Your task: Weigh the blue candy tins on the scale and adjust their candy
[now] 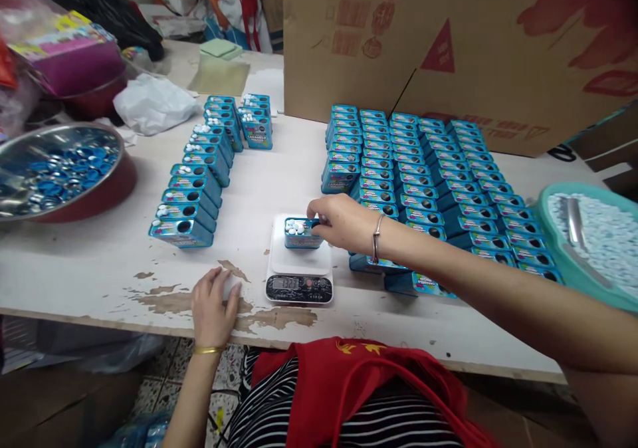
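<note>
A small blue tin (pixel 302 240) stands on a white kitchen scale (pixel 300 260), with several pale mint candies (pixel 296 227) lying on the left part of its top. My right hand (pixel 339 222) reaches over from the right, its fingers curled together at the tin's right end and covering the hole there. Whatever those fingertips may pinch is hidden. On the table's worn front edge, left of the scale, rests my left hand (pixel 214 305), fingers spread and holding nothing. The scale's display (pixel 286 283) is lit, but its digits are too blurred to read.
Rows of blue tins (pixel 413 189) with open holes fill the right side. More tins (pixel 192 199) with candies on top stand at left. A metal bowl (pixel 112 185) holds lids; a teal basin (pixel 548 225) holds candies and a metal scoop (pixel 573 222). A cardboard box (pixel 369 89) stands behind.
</note>
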Available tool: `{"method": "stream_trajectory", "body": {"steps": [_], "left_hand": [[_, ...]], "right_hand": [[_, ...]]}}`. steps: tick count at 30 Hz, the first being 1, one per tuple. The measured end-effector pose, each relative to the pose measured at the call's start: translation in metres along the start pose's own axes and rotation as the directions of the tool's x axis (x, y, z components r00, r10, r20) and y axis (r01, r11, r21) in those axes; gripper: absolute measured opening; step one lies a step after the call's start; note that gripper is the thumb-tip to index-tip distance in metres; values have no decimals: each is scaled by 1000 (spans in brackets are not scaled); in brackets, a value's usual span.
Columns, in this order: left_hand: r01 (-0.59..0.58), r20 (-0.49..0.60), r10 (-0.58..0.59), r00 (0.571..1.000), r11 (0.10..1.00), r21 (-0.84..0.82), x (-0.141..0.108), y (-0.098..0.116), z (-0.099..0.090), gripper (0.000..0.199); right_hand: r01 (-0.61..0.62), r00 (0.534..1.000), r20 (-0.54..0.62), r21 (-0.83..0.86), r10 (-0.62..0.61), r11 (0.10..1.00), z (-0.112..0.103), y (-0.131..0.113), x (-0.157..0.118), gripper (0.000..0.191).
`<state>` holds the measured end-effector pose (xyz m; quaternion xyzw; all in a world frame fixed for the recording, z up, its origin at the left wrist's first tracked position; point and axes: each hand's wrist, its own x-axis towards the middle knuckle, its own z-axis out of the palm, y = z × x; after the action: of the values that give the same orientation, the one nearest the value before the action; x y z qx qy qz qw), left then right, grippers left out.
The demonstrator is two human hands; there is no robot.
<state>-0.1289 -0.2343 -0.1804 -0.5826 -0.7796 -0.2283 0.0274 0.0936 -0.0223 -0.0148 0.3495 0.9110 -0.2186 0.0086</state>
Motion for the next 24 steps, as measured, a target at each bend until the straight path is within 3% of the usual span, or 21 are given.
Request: {"method": "stream_trajectory", "body": {"steps": [4,7,11,14,18,24], "left_hand": [[6,2,-6,1000,1000,-2,0,2,0,35],[11,5,-11,1000,1000,-13,0,3,-1,35],[14,14,-14,1000,1000,-9,1,4,-1,35],[21,16,-21,1000,1000,-15,0,3,-1,35],[28,12,-28,1000,999,-24,0,3,0,36],[28,16,-28,999,999,-17,0,3,0,36]], "right_hand": [[28,998,-51,90,-23,996,1,-3,2,16],[-7,998,-61,305,27,952,3,-2,0,17],[-92,995,23,619,99,780,12,3,-3,16],[-71,994,0,760,109,646,19,7,-6,15],[28,987,-114,810,110,586,24,10,-9,16],[127,974,-218,749,61,650,27,11,-12,18]]}}
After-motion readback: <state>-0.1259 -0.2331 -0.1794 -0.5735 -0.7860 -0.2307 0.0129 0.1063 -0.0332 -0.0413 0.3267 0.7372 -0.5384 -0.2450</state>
